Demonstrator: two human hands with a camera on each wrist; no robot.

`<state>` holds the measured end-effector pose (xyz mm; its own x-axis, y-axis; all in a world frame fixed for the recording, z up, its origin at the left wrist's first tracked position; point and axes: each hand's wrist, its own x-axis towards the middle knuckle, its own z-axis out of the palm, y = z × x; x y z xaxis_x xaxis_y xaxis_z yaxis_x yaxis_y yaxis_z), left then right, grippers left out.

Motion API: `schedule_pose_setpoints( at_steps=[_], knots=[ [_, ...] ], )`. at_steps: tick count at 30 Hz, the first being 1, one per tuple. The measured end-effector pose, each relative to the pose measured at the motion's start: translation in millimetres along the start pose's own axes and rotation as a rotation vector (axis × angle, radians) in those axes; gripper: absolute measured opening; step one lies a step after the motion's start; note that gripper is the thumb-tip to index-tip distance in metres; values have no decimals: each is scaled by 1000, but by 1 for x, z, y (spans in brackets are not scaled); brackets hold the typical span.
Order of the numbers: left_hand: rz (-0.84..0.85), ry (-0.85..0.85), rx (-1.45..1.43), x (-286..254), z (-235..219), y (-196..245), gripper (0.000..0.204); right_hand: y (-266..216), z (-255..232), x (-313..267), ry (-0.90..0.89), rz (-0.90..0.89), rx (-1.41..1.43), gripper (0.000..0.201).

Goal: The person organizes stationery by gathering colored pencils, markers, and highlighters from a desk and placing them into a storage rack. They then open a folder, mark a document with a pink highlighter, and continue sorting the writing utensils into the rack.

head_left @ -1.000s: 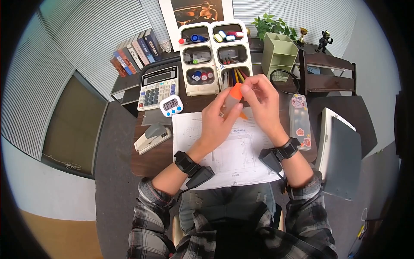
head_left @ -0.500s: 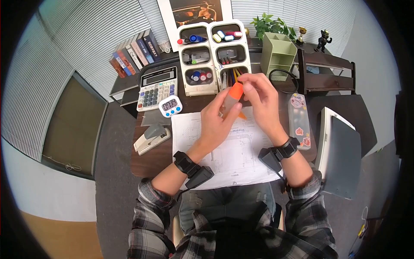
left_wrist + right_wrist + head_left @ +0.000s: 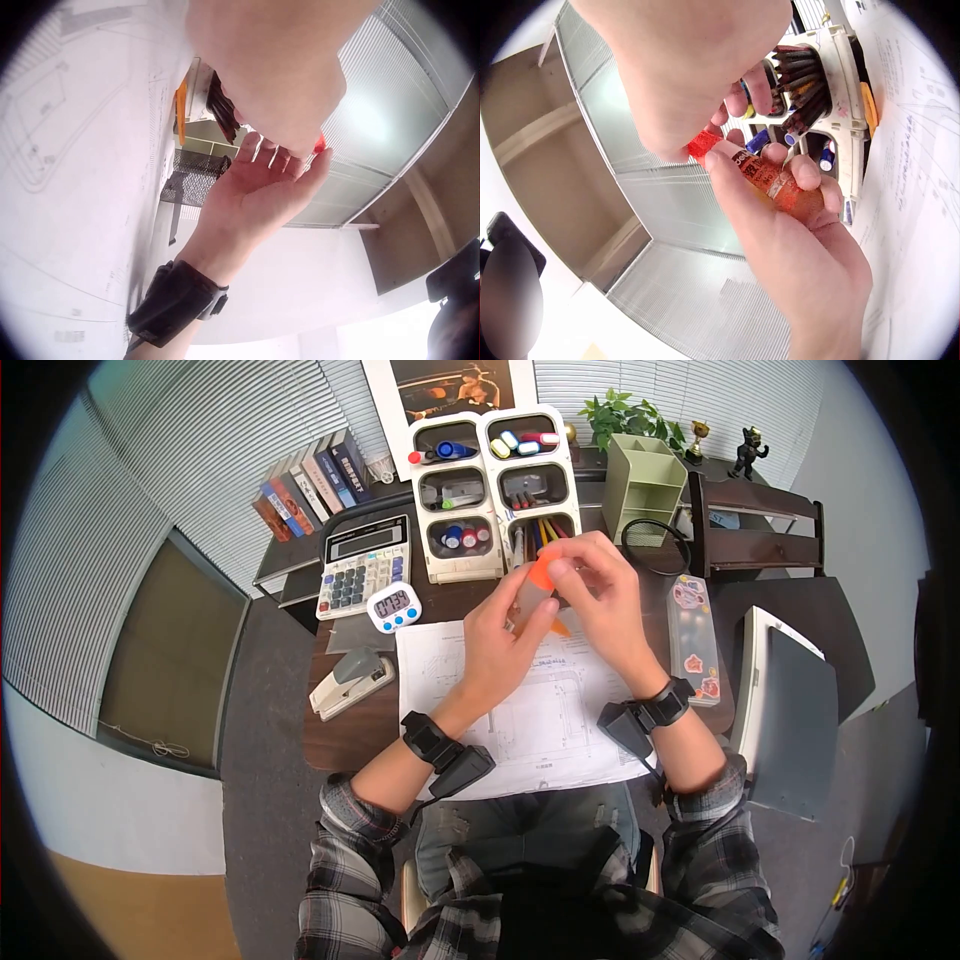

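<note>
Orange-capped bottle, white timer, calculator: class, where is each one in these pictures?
Orange-capped bottle [image 3: 762,175]: right wrist view, on its label.
White timer [image 3: 394,604]: head view, on its display.
Calculator [image 3: 364,572]: head view, on its keypad.

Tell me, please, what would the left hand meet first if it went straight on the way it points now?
The left hand would probably meet the right hand, which touches the orange cap just ahead; exact depth is hard to judge.
</note>
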<state>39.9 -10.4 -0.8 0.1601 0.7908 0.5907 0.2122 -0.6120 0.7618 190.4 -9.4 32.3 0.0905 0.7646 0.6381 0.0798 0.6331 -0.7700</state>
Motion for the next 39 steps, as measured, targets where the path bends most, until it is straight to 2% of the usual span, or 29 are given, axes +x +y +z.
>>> schedule_pose_setpoints(
  at_steps=[5,14,18,20,26,30,33,35,37,39],
  knots=[
    [27,22,-1,1,0,2,36,-1,-3,0,-45,-18,-132,21],
    [-33,-4,-21,0,0,6,35,1,-2,0,-14,-6,-125,17],
    [3,16,5,1,1,5,35,1,-3,0,-21,10,-153,17],
    [25,64,6,1,2,9,32,8,-1,0,-31,-1,-41,19],
    [-43,39,91,2,-2,8,29,6,2,-4,-79,30,-130,23],
    [35,46,108,4,3,0,32,6,0,-2,-31,27,-165,22],
    [110,91,-56,5,6,-7,39,7,-9,7,34,77,-101,21],
    [-58,37,-101,4,2,-6,37,-11,-20,16,143,81,-19,20],
    [-37,29,-106,4,2,-5,34,-31,-43,26,196,95,-86,20],
    [-48,-3,-122,5,0,-2,31,-37,-72,35,253,15,-126,22]
  ],
)
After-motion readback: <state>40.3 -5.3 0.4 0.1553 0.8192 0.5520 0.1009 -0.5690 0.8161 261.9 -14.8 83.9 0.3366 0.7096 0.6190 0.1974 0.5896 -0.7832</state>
